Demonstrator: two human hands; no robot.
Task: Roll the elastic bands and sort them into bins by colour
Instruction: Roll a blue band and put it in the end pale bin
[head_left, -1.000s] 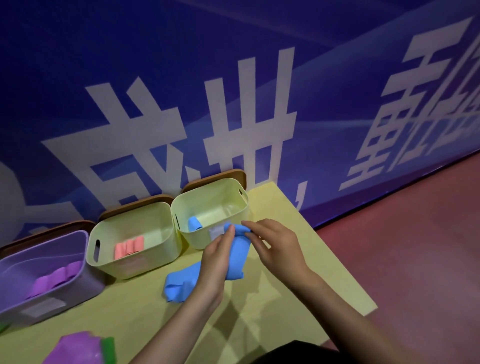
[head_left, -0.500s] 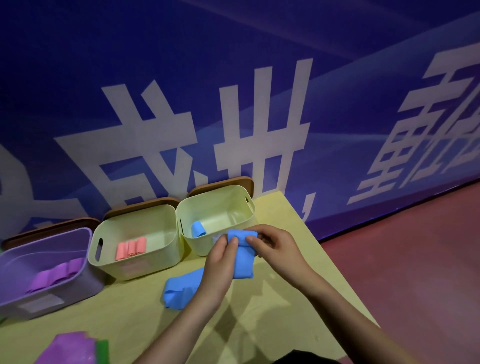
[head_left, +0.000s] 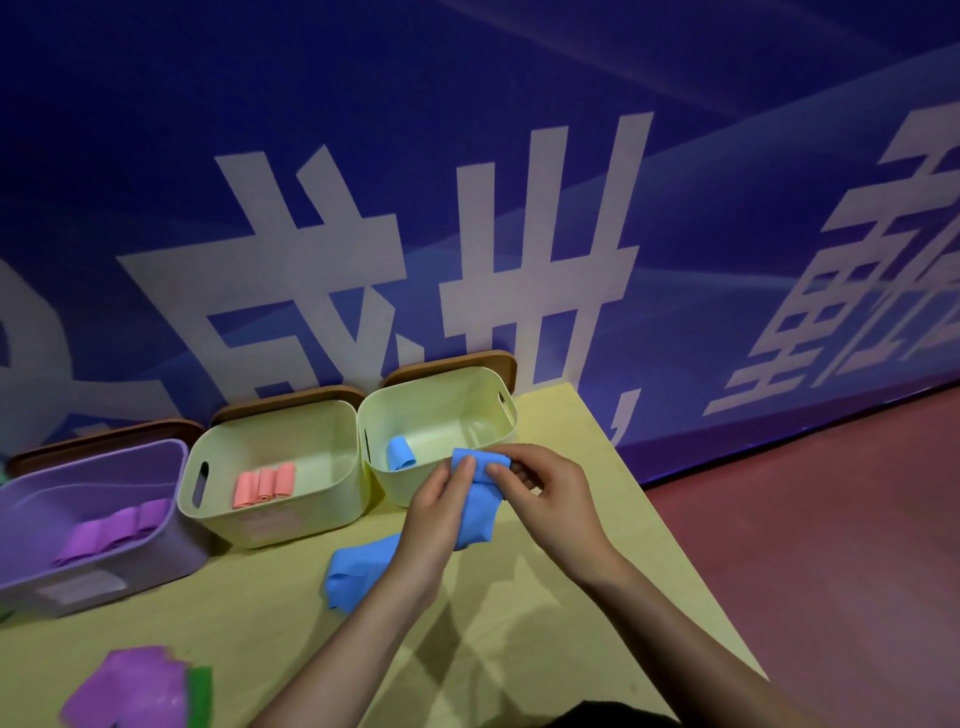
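Observation:
A blue elastic band (head_left: 480, 499) is held up over the table, its top end folded over into a small roll. My left hand (head_left: 439, 512) pinches that rolled end from the left and my right hand (head_left: 540, 491) pinches it from the right. The band's loose tail (head_left: 358, 569) trails down onto the yellow table. Behind my hands stands a pale green bin (head_left: 441, 395) with one rolled blue band (head_left: 401, 453) inside. A second pale green bin (head_left: 275, 525) holds pink rolls (head_left: 264, 484). A purple bin (head_left: 104, 566) holds purple rolls (head_left: 111, 532).
Loose purple (head_left: 130, 688) and green (head_left: 200, 693) bands lie at the table's near left corner. Brown lids (head_left: 452, 364) lean behind the bins against a blue wall with white lettering. The yellow table (head_left: 571, 597) ends at the right, with red floor (head_left: 831, 519) beyond.
The blue band's top end has been rolled a little further between both hands. The view has shifted slightly; the bins stay in place.

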